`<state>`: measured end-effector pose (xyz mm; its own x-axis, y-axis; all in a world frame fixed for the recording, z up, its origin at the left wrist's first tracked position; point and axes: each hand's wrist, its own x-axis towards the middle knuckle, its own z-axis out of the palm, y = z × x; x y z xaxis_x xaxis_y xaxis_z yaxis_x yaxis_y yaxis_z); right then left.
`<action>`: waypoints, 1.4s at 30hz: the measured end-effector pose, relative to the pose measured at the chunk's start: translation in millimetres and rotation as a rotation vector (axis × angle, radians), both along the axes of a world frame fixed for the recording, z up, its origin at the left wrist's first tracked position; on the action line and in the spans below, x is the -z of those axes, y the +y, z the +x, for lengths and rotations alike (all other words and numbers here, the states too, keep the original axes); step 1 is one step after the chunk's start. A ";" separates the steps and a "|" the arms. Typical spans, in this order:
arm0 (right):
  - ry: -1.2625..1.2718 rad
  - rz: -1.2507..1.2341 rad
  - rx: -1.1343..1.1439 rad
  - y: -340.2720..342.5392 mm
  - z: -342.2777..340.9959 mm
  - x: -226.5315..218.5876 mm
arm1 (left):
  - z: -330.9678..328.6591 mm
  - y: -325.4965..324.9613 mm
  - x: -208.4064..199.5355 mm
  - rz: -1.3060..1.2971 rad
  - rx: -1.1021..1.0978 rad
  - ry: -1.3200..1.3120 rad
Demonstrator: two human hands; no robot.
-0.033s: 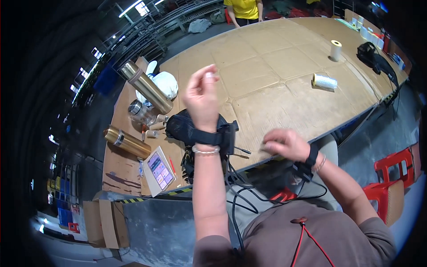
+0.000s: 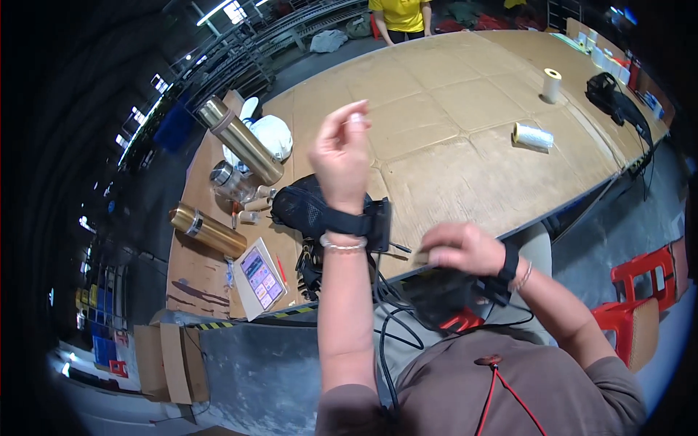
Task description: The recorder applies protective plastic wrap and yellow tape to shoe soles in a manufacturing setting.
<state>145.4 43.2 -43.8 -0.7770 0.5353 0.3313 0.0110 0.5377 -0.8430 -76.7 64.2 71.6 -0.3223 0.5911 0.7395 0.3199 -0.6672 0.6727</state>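
My left hand (image 2: 342,161) is raised above the near part of the table. Its fingers are curled in toward the thumb, and nothing shows in them. A black strap with a small black box (image 2: 376,225) circles that wrist, beside a beaded bracelet (image 2: 343,245). Behind the wrist lies a black mesh bag (image 2: 299,202). My right hand (image 2: 465,248) hovers at the table's near edge, fingers bent and smeared by motion; whether they hold anything is hidden. Its wrist has a black band (image 2: 510,260) too. Black cables (image 2: 396,320) hang below, between my arms.
On the cardboard-covered table (image 2: 429,171) stand metal flasks (image 2: 251,149), a glass jar (image 2: 231,183), a phone (image 2: 262,277) on a pad and a red pen (image 2: 281,267). Film rolls (image 2: 533,136) lie rightward. Red stools (image 2: 647,276) stand right. A person in yellow (image 2: 402,16) is across the table.
My left hand has shifted slightly right and up. My right hand has moved a little left and lower along the table edge.
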 end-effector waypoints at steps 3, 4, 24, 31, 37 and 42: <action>0.048 0.300 -0.259 -38.4 -16.3 -34.2 | 22.3 12.5 -8.0 0.010 0.012 0.098; -0.002 0.416 -0.270 -47.6 -22.6 -34.8 | 24.7 14.0 -7.4 0.007 0.001 0.095; 0.007 0.143 0.019 8.1 0.0 -38.3 | 15.7 53.3 33.1 -0.359 0.144 0.268; 0.056 0.266 0.165 45.8 36.6 -55.2 | 20.5 90.5 81.2 -0.439 0.290 -0.005; 0.185 0.503 0.209 60.1 54.0 -112.8 | 20.8 95.4 87.6 -0.490 0.317 -0.051; 0.385 0.921 0.039 50.7 59.4 -172.1 | 12.8 97.3 77.1 -0.465 0.270 -0.022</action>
